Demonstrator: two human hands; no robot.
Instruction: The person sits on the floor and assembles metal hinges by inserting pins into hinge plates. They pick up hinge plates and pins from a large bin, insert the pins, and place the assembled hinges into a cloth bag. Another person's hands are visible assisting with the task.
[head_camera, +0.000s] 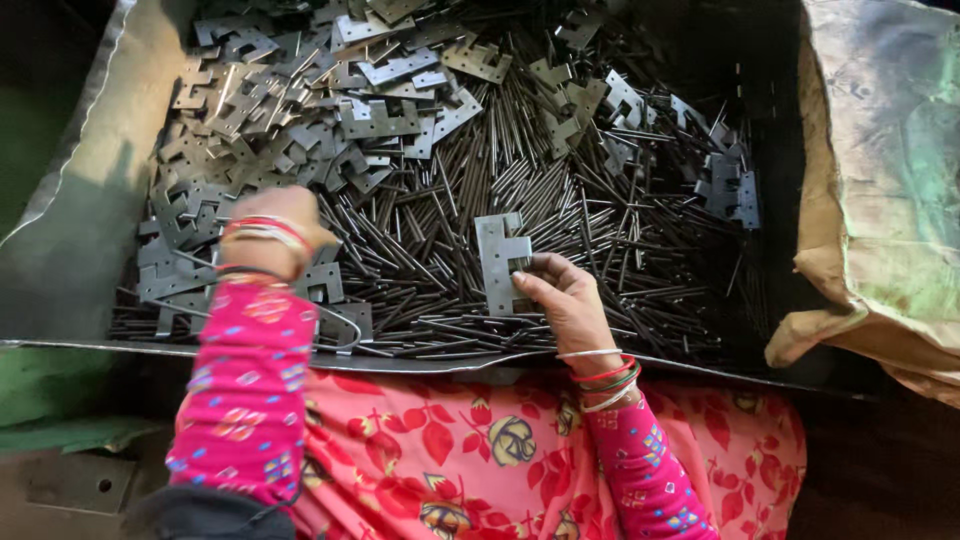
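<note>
My right hand (565, 298) holds a flat grey metal hinge plate (497, 260) upright by its lower right edge, above a heap of thin dark metal pins (600, 230). My left hand (282, 232) reaches down into the pile of grey hinge plates (300, 120) at the left; its fingers are curled and hidden behind the wrist, so what they grip cannot be seen. Both wrists carry bangles, and the sleeves are bright pink.
The pins and plates lie on a dark sheet (60, 260) whose edges turn up. A crumpled tan sack (880, 180) stands at the right. My lap in a pink flowered cloth (480, 450) is below the sheet's near edge.
</note>
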